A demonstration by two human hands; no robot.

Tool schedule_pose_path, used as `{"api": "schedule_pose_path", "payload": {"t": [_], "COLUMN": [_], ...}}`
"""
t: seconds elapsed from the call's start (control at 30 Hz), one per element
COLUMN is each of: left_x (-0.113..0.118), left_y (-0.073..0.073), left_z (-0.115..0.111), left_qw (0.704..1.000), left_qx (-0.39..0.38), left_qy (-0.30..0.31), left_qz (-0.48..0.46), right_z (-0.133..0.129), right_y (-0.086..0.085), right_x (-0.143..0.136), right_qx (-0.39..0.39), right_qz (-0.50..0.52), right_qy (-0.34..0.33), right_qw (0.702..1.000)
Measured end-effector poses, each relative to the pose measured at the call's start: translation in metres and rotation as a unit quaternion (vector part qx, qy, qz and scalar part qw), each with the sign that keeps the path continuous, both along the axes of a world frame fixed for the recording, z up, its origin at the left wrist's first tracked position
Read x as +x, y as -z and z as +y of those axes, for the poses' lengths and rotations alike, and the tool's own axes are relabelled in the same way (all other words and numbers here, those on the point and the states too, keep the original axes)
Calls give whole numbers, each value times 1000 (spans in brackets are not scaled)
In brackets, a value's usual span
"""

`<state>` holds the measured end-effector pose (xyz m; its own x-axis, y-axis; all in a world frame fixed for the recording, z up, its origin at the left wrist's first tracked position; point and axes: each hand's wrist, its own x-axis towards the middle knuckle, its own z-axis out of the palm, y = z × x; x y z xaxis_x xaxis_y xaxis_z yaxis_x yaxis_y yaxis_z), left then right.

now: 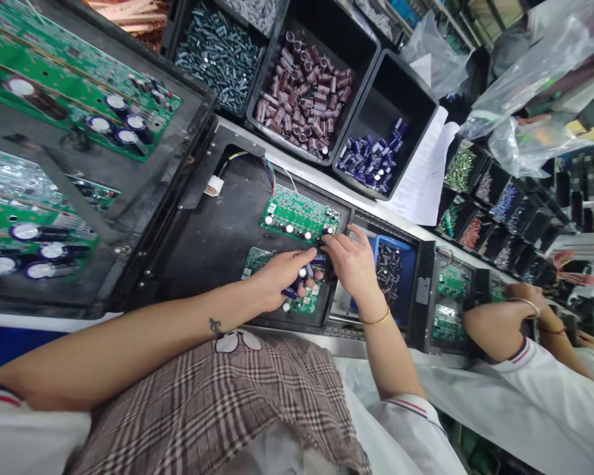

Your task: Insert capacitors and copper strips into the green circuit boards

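Note:
Several dark blue capacitors [291,292] lie in my left hand [282,274], its fingers curled around them above the nearer green circuit board [309,300]. My right hand [345,254] pinches at the right end of the farther circuit board [297,214], fingertips close to my left thumb. Between those fingertips is a small dark part, seemingly a capacitor, mostly hidden. White-topped capacitors stand in a row along the farther board's near edge. Both boards rest in a black tray [193,231].
Behind the tray, black bins hold brown capacitors [307,92], blue capacitors [371,158] and small dark cylindrical parts [218,56]. Larger populated boards [94,99] lie at left. A blue box [408,290] of dark parts is right of my hand. A co-worker's arm [499,323] reaches in at right.

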<state>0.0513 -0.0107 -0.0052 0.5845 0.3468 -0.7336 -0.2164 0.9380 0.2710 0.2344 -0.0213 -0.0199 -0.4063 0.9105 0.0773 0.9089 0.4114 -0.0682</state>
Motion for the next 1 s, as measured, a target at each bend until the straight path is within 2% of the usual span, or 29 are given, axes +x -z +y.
{"api": "schedule_pose_path", "payload": {"t": [0.07,0.2,0.3,0.43,0.57,0.67,0.8,1.0], "left_x": [-1,-1,-1,-3,-7,-7,-6,-7], "left_y": [0,1,3,3,-2,-4,-4,0], "left_z": [1,1,0,2,2,0,-1,3], "left_qw": [1000,999,996,991,991,992,992,988], "left_qx": [-9,-7,-20,-50,-34,-1,50,-11], "left_qy": [3,19,44,89,78,52,47,59], "left_qz": [-9,-45,-68,-87,-105,-118,-106,-140], "right_z": [-6,-29,-36,-20,-1,1,-1,-1], "right_y": [-7,-35,-44,-24,-3,-1,-1,0], "right_x": [-6,-21,-24,-7,5,5,3,5], "right_qx": [18,17,24,46,2,-6,-9,-16], "right_qz": [23,113,112,56,40,33,32,35], "right_qy": [23,94,124,189,175,180,193,188], "right_qw": [999,989,986,979,984,983,981,981]}}
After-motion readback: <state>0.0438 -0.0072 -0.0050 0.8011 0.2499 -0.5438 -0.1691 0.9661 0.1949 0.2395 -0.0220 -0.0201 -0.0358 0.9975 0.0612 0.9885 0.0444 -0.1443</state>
